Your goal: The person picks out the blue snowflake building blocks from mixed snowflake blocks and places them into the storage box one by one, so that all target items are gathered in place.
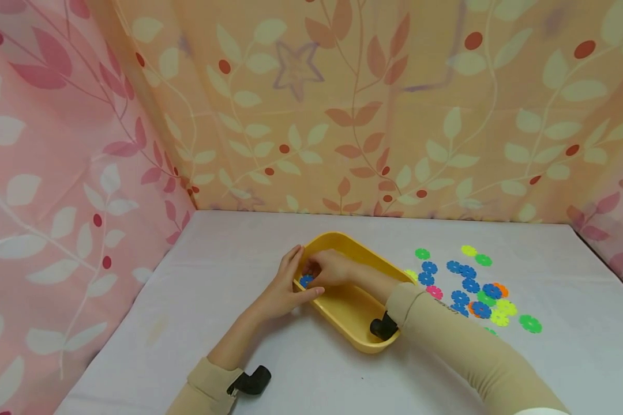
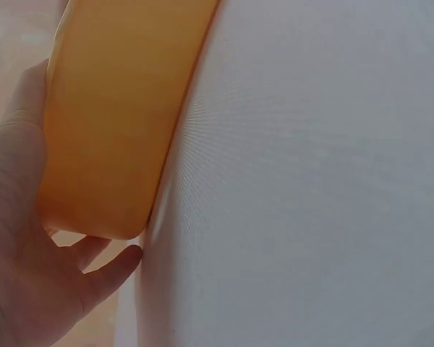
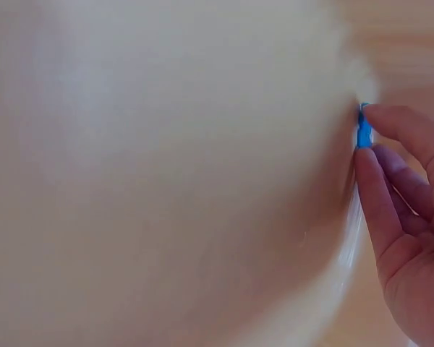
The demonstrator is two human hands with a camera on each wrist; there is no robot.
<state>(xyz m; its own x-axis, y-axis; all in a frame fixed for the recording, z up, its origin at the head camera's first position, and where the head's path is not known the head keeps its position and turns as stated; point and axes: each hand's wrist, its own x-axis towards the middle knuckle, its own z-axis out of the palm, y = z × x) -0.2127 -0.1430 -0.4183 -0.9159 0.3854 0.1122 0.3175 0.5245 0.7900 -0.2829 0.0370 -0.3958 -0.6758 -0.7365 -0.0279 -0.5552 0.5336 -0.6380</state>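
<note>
A yellow plastic bin (image 1: 350,308) stands at an angle on the table. My left hand (image 1: 281,293) grips its far-left end, thumb along the near side and the other fingers round the end; the left wrist view shows this hand (image 2: 40,238) against the outer wall. Inside that end, my right hand (image 1: 331,268) reaches down to a blue notched disc (image 1: 306,280). In the right wrist view its thumb and fingertips pinch the blue disc (image 3: 364,129), seen edge-on at the bin's wall. The right forearm crosses over the bin's right rim.
Right of the bin lie scattered flat notched discs, among them a pink one (image 1: 434,292), a green one (image 1: 530,323), a yellow one (image 1: 469,251) and several blue ones (image 1: 470,285). Patterned cloth (image 1: 342,115) hangs behind the white-covered table (image 1: 187,300) and at both sides.
</note>
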